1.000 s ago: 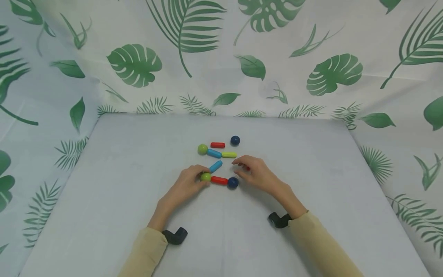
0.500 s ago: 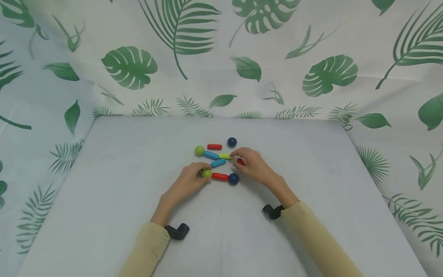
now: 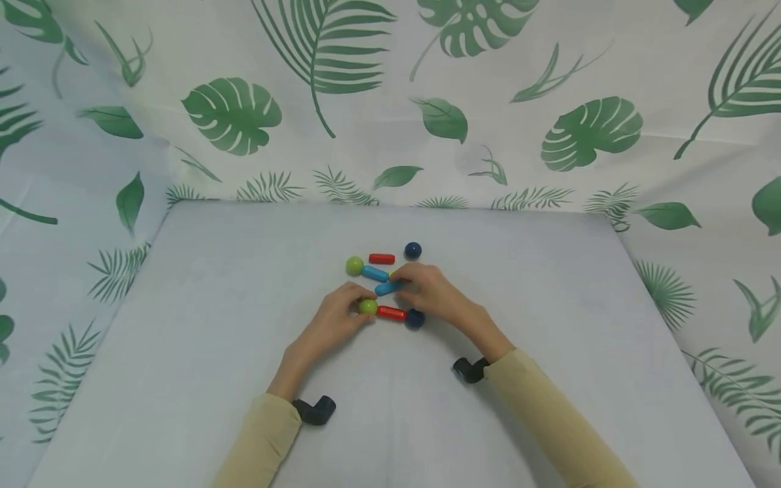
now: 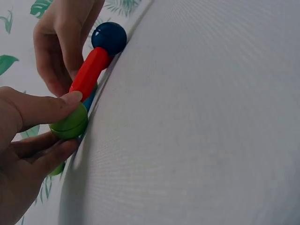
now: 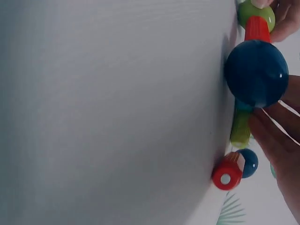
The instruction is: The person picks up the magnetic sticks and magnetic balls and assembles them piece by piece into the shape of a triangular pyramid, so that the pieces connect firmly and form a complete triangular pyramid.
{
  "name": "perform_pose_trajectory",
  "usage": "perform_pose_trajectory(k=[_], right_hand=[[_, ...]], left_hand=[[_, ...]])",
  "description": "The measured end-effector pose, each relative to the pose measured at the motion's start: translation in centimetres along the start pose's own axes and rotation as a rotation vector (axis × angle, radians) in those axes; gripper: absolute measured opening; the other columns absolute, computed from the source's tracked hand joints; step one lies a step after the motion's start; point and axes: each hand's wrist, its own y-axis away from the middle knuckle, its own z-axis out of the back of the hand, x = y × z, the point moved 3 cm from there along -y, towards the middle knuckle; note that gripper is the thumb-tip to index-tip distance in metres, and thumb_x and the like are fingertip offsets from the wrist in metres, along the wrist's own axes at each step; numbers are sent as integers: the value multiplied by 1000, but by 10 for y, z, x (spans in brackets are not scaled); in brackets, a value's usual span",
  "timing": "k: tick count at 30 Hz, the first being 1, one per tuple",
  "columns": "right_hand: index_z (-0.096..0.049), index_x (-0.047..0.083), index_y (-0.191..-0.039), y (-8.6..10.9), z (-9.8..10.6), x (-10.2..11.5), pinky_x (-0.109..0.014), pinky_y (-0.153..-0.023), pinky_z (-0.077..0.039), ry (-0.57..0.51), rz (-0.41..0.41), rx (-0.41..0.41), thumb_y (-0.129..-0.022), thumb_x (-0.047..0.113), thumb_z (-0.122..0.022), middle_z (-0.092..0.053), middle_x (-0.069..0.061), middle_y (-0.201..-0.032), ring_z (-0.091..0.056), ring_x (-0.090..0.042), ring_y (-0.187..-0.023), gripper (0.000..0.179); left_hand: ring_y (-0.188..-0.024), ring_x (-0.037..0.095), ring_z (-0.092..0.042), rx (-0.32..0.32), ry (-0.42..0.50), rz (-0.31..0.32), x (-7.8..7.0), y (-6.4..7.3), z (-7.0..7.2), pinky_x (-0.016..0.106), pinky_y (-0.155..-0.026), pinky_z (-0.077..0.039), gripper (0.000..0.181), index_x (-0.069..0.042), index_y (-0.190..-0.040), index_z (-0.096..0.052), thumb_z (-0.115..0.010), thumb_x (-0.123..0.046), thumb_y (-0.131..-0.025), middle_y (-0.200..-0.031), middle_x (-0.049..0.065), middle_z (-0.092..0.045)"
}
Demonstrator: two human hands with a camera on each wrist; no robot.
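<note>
My left hand (image 3: 335, 315) pinches a green ball (image 4: 70, 124) between thumb and fingers. A red stick (image 3: 391, 313) joins that ball to a dark blue ball (image 5: 257, 72), making a short chain. Just behind the chain lies a light blue stick (image 3: 386, 289). My right hand (image 3: 436, 293) has its thumb and fingers on either side of this stick's right end, gripping it. In the head view that hand covers most of a yellow-green stick (image 5: 240, 130), which lines up with another light blue stick (image 3: 375, 274) and a second green ball (image 3: 354, 266).
Behind the hands lie a loose red stick (image 3: 382, 259) and a dark blue ball (image 3: 413, 251). Another red stick (image 5: 228, 172) shows its metal end disc in the right wrist view. A white cloth (image 3: 244, 251) covers the table, with a leaf-print backdrop (image 3: 366, 135) around it.
My right hand has moved left, onto the nearer light blue stick. That stick has shifted away from the held green ball and turned flatter. The left hand keeps its pinch.
</note>
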Motion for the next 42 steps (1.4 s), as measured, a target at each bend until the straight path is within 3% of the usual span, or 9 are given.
perform_pose_trajectory(k=[4,9,17,26,32,42], right_hand=[[-72,1,-113,-3,-6,4,-42,-95,-57,48,-31,69,-87,1,-78,-74,-10,-111,-69,-25,-104,26],[-73,2,-117,-5,-11,7,-41,-98,-57,97,-53,124,-88,2,-77,-74,-10,-113,-67,-25,-105,29],[-74,2,-114,-2,-12,10,-40,-98,-58,130,-29,101,-89,-3,-75,-74,-10,-110,-68,-25,-104,25],[-74,2,-113,-2,-10,16,-40,-96,-58,81,24,98,-88,-5,-76,-75,-10,-110,-67,-24,-102,26],[-74,2,-114,-2,-8,15,-40,-96,-58,88,-7,92,-89,0,-76,-75,-9,-110,-68,-24,-103,25],[-74,0,-114,-1,8,3,-41,-87,-62,-7,-100,-24,-92,-1,-72,-75,-13,-109,-70,-26,-99,23]], left_hand=[[-102,18,-65,1,18,-16,-1,1,0,36,-93,-57,38,-9,-123,-71,-82,-7,-87,-117,3,-69],[-115,21,-64,21,22,29,-1,2,1,41,-104,-53,39,-12,-128,-68,-76,-4,-91,-126,3,-69],[-127,26,-61,39,39,41,-3,5,5,45,-111,-49,40,-11,-130,-67,-71,2,-92,-131,7,-68],[-117,24,-64,29,25,-8,-1,1,8,43,-105,-53,36,-8,-128,-68,-71,2,-93,-126,7,-69],[-122,25,-62,41,49,7,3,2,8,45,-108,-51,37,-8,-129,-68,-70,1,-94,-127,7,-69],[-123,24,-61,45,42,49,3,3,7,47,-109,-50,39,-12,-130,-68,-71,-1,-93,-129,4,-69]])
